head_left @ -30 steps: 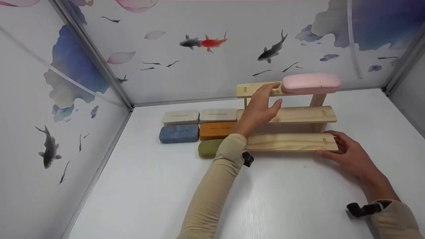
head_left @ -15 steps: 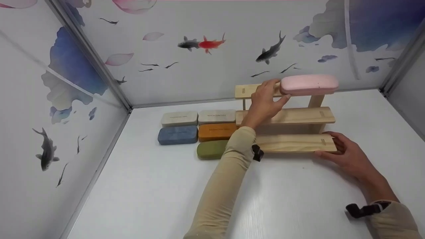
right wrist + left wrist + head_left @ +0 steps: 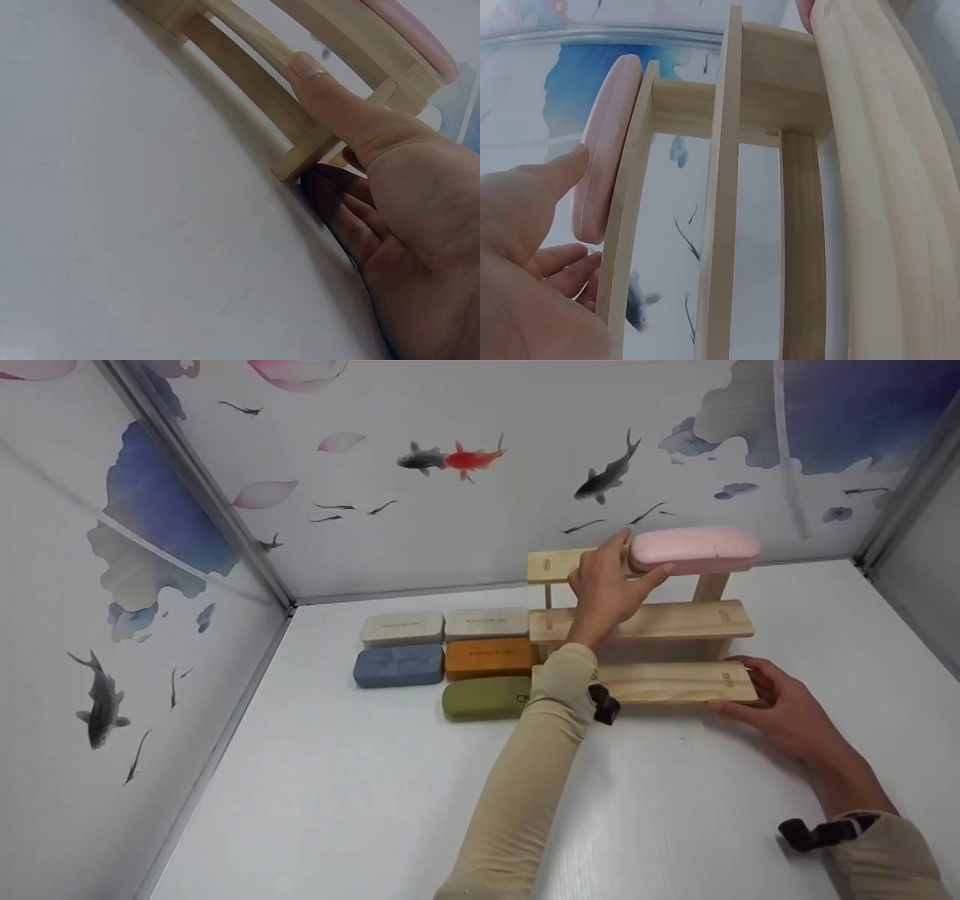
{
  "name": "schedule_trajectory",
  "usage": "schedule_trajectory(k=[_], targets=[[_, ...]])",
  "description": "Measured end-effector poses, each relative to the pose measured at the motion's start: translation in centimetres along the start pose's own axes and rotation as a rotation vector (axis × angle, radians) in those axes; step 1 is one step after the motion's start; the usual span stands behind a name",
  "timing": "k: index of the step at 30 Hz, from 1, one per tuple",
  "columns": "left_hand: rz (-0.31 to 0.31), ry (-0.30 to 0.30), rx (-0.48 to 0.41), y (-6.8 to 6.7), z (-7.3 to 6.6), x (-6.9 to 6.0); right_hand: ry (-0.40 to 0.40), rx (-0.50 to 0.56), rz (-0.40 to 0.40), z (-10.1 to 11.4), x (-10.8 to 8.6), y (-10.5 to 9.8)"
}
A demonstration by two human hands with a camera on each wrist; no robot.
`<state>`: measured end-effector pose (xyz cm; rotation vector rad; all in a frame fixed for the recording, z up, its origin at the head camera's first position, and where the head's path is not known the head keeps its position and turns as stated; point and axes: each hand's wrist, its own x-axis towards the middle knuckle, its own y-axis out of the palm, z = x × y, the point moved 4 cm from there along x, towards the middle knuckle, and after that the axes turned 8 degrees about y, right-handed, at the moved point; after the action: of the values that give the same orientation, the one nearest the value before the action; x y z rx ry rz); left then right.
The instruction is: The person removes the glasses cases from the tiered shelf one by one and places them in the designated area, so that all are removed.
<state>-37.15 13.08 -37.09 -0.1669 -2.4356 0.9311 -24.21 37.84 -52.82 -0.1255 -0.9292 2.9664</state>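
Observation:
A pink glasses case [image 3: 694,549] lies on the top board of a wooden three-tier display rack [image 3: 675,619]. My left hand [image 3: 604,592] is at the case's left end. In the left wrist view its extended thumb touches the pink case [image 3: 609,161], while the other fingers lie beside that end, partly hidden by the top board. My right hand [image 3: 795,709] grips the right end of the lowest board. In the right wrist view the thumb is over that board [image 3: 304,154] and the fingers are tucked under it.
Left of the rack several glasses cases lie on the white table [image 3: 315,810]: two pale ones [image 3: 403,628], a blue one [image 3: 399,666], an orange one [image 3: 491,658] and a green one [image 3: 484,697]. Printed wall panels [image 3: 465,525] enclose the table at the back and sides.
My left hand has shifted right, and its thumb has come from apart to touching the pink case's front. The right hand keeps its grip. The case has stayed put on the board.

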Motion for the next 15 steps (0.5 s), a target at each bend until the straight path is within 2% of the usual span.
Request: schedule_trajectory(k=[7, 12, 15], targets=[[-0.040, -0.001, 0.009, 0.45, -0.09, -0.13, -0.002, -0.005, -0.003, -0.22, 0.10, -0.04], [-0.064, -0.002, -0.046, 0.34, -0.07, -0.11, -0.029, 0.016, 0.002, 0.07, 0.08, -0.06], [-0.057, -0.011, -0.083, 0.25, 0.02, -0.27, -0.033, 0.016, 0.000, 0.09, -0.06, 0.03]])
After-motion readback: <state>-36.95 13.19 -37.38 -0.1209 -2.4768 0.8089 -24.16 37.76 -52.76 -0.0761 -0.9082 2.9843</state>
